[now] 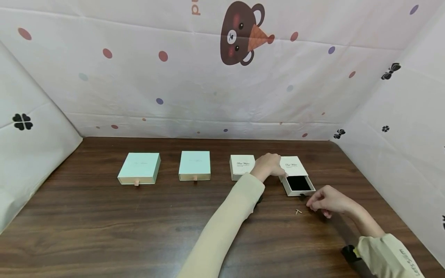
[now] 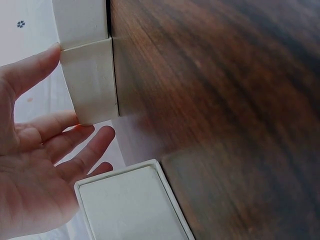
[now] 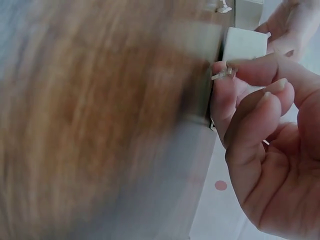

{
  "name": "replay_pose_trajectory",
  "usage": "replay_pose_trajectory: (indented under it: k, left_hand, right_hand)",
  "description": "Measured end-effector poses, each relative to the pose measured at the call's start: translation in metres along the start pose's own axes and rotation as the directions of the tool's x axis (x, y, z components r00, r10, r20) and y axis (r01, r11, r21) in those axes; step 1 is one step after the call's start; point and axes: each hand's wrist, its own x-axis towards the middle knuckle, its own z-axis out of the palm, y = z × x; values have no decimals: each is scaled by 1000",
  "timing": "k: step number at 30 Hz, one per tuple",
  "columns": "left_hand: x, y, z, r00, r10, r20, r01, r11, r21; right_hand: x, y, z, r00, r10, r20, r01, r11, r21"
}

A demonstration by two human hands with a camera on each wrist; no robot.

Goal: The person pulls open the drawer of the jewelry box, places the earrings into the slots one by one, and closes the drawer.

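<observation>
My left hand [image 1: 269, 166] holds a small white drawer box [image 1: 292, 164] by its sides, thumb on one edge and fingers at the other. That box's drawer [image 1: 299, 183], lined in black, is pulled out towards me. Off the drawer's front right corner, my right hand [image 1: 326, 200] pinches a tiny pale earring-like piece [image 3: 227, 73] between thumb and index finger. Its exact kind is too small to tell. A similar tiny piece [image 1: 298, 211] lies on the table in front of the drawer.
A second white box [image 1: 242, 164], closed, stands just left of my left hand. Two mint-green drawer boxes with ribbon tabs stand further left, one mid-table [image 1: 195, 164] and one beyond it [image 1: 140, 166]. Printed white cloth [image 1: 194, 85] walls the brown wooden table [image 1: 121, 224].
</observation>
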Motion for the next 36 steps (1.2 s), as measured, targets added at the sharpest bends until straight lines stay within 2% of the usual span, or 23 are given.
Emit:
replay_pose_trajectory:
  k: [4,14,23,30,33,36]
  left_hand:
    - [1,0,0,1000,0,2,0,1000,2]
    - [1,-1,-1,1000,7,11,-7,1000,-1]
    - [-1,0,-2,1000,0,19,0,1000,0]
    - [-2,1,-3,1000,4,22,-4,1000,5]
    - [-3,1,-3,1000,5,23,-5,1000,7]
    - [-3,1,-3,1000,4,24,-4,1000,3]
  right_hand:
    - [-2,0,-3,999,-30,21,30,999,22]
    - [-6,-1,-5,1000,-12,13,10,994,105]
    - [-10,2,-10,995,-96,-2,96,991,91]
    - [-11,2,-11,996,-87,-30,89,994,69]
    - [-12,2,-11,995,-92,-45,96,991,92]
    - [-12,4,-12,990,-137,-43,141,981,132]
